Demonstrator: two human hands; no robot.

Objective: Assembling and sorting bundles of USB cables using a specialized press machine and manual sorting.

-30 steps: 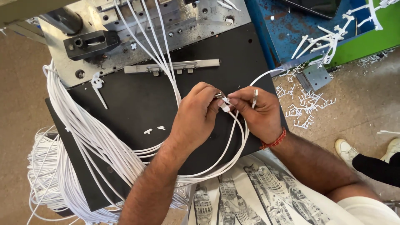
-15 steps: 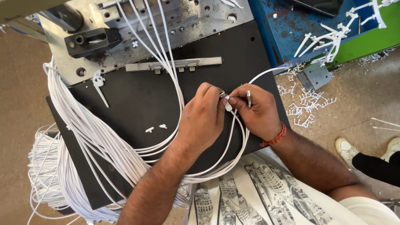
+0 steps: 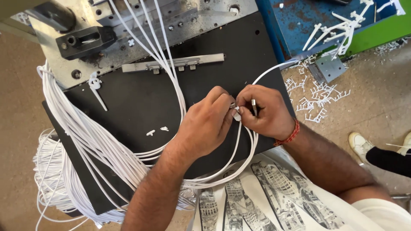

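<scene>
Fingertips of the left hand (image 3: 207,126) and right hand (image 3: 264,112) meet over the middle of the black plate (image 3: 141,102), both pinched shut on a small white connector (image 3: 236,114) at a cable end. The connector lies between the two thumbs, equally near each hand. Its white cable (image 3: 239,149) loops downward and leftward into the cable bundle (image 3: 85,141).

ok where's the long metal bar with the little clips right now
In the head view the long grey metal bar lies across the top of the black work plate, above the left hand, with white cables crossing over it.
</scene>
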